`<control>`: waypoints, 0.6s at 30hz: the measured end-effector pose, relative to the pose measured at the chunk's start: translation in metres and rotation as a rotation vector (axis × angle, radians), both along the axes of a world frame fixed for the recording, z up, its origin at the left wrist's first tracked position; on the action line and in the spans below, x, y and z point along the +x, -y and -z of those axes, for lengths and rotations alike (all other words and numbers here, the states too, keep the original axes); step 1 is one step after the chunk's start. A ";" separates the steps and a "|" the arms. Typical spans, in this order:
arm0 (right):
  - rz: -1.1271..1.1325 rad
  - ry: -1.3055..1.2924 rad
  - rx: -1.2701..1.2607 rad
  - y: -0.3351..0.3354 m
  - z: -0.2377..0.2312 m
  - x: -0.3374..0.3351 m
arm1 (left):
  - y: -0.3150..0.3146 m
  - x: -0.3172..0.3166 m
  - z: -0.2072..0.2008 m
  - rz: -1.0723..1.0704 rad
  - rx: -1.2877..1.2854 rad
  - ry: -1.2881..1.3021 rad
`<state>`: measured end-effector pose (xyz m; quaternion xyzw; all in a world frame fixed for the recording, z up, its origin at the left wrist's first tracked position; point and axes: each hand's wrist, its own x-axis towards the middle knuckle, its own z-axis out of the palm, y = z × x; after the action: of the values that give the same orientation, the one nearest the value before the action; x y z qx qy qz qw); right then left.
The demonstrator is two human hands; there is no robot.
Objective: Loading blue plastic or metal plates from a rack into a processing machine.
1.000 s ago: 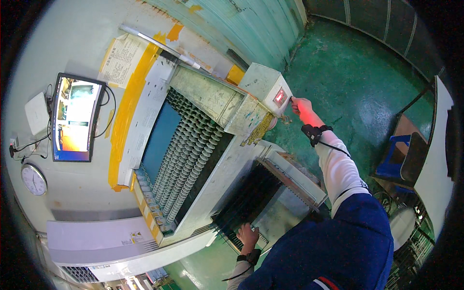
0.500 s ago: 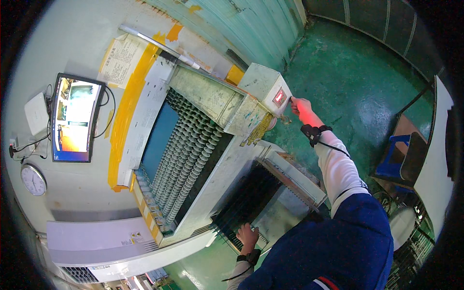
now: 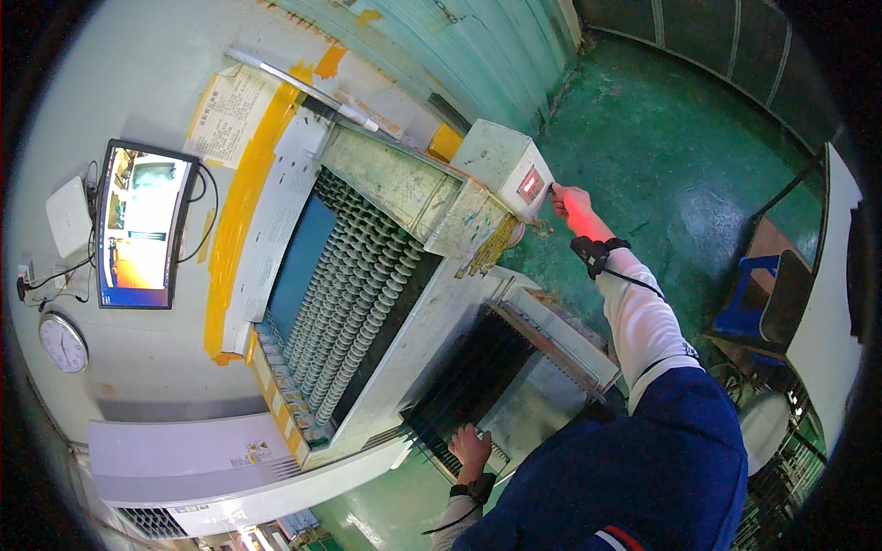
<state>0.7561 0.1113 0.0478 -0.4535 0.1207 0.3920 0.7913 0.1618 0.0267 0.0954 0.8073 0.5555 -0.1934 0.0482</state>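
My right hand [image 3: 575, 204] reaches out to a pale metal control box [image 3: 501, 165] with a lit red display [image 3: 530, 185]. Its fingers pinch a small dark knob [image 3: 552, 189] on the side of the box, and red light falls on the hand. Lower down, my left hand [image 3: 470, 448] is curled over the near end of a black slotted rack [image 3: 469, 367]; its fingertips are partly hidden. Between the box and the wall lies a roller conveyor [image 3: 354, 303] with rows of grey discs. A flat blue panel [image 3: 310, 262] shows along the conveyor's wall side.
A monitor [image 3: 142, 225] and a round clock [image 3: 63, 342] hang on the left wall. Below them juts a long white air-conditioner-like unit [image 3: 184, 459]. A blue stool [image 3: 749, 294] stands by a white-topped table [image 3: 831, 303] at right. Green floor [image 3: 643, 119] stretches beyond the box.
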 end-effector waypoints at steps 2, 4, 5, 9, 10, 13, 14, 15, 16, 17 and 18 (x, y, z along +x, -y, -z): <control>-0.012 0.003 0.005 -0.001 0.001 0.000 | 0.000 -0.001 0.002 0.005 0.005 -0.017; -0.013 -0.003 0.045 0.000 0.000 -0.001 | 0.001 -0.001 0.001 0.007 0.010 -0.024; -0.009 -0.006 0.065 0.002 0.001 -0.001 | 0.001 0.003 -0.002 -0.005 -0.002 -0.014; -0.019 -0.006 0.050 0.002 -0.004 -0.003 | 0.002 0.002 -0.002 -0.007 0.005 -0.007; -0.018 -0.003 0.037 0.001 -0.006 -0.005 | 0.003 -0.003 0.002 0.004 0.022 -0.013; -0.005 -0.008 0.026 0.003 -0.004 -0.001 | 0.000 -0.003 0.004 0.017 0.023 -0.001; -0.007 -0.014 0.027 0.002 -0.005 -0.002 | 0.000 -0.003 0.005 0.019 0.025 0.003; -0.001 -0.012 0.011 0.002 -0.007 -0.002 | 0.000 -0.004 0.005 0.021 0.028 0.007; 0.004 -0.011 -0.005 0.002 -0.008 -0.004 | 0.000 -0.004 0.005 0.024 0.031 0.011; 0.010 -0.009 -0.022 0.002 -0.009 -0.004 | 0.000 -0.002 0.003 0.007 0.014 0.016; 0.011 -0.007 -0.015 0.003 -0.009 -0.004 | 0.000 0.001 0.000 -0.009 -0.003 0.020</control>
<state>0.7519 0.1085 0.0569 -0.4572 0.1288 0.3886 0.7896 0.1630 0.0265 0.0955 0.8066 0.5583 -0.1861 0.0557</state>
